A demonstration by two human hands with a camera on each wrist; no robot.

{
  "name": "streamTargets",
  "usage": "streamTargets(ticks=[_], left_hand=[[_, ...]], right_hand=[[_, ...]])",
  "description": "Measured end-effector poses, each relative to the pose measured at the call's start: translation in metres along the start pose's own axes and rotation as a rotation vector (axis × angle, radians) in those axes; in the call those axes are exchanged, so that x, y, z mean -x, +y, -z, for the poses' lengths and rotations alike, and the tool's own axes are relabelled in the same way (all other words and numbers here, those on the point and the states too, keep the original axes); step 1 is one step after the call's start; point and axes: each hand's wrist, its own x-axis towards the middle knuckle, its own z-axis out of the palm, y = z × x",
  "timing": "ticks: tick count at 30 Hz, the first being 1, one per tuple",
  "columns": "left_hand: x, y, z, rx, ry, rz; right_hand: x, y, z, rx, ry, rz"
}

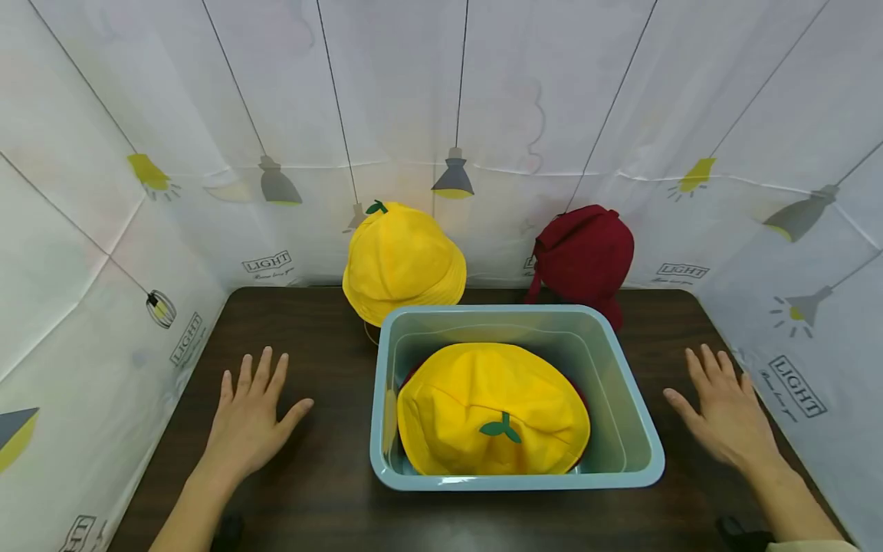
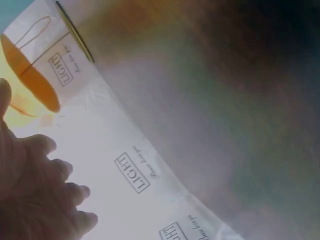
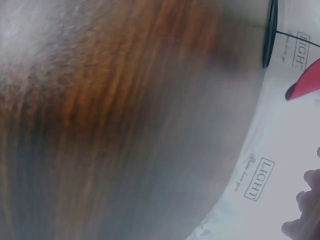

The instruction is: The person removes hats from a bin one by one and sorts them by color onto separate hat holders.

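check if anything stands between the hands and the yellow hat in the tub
Only the blue tub does: its left wall faces the left hand, its right wall the right hand. From above, nothing visible covers the yellow hat inside.

dark wood table point(image 1: 324, 452) | white sheet point(image 1: 400, 84) behind and beside it | printed lamps point(image 1: 453, 176) | "LIGHT" lettering point(image 1: 267, 262)

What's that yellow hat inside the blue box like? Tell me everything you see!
The yellow hat looks like soft, slightly wrinkled cloth, with a green two-leaf sprout on it. It lies loosely inside the blue box, toward the left, with the sprout on its near half. Something dark red peeks out from under its edges; I can't tell what. Nobody is touching the hat.
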Motion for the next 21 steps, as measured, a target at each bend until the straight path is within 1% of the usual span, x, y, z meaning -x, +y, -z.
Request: streamTargets(ticks=[5,9,12,15,21], left_hand=[[-0.001,0.003,0.008,-0.013,0.004,-0.006],[-0.002,0.006,0.016,-0.026,0.031,-0.024],[-0.003,0.01,0.022,-0.032,0.053,-0.037],[-0.004,0.012,0.027,-0.036,0.071,-0.045],[-0.002,0.018,0.034,-0.036,0.098,-0.055]], right_hand=[[-0.001,-0.002,0.009,-0.008,0.017,0.03],[-0.003,-0.004,0.017,-0.014,0.032,0.055],[-0.004,-0.007,0.026,-0.037,0.059,0.076],[-0.004,-0.012,0.034,-0.06,0.083,0.091],[-0.006,-0.026,0.048,-0.086,0.109,0.125]])
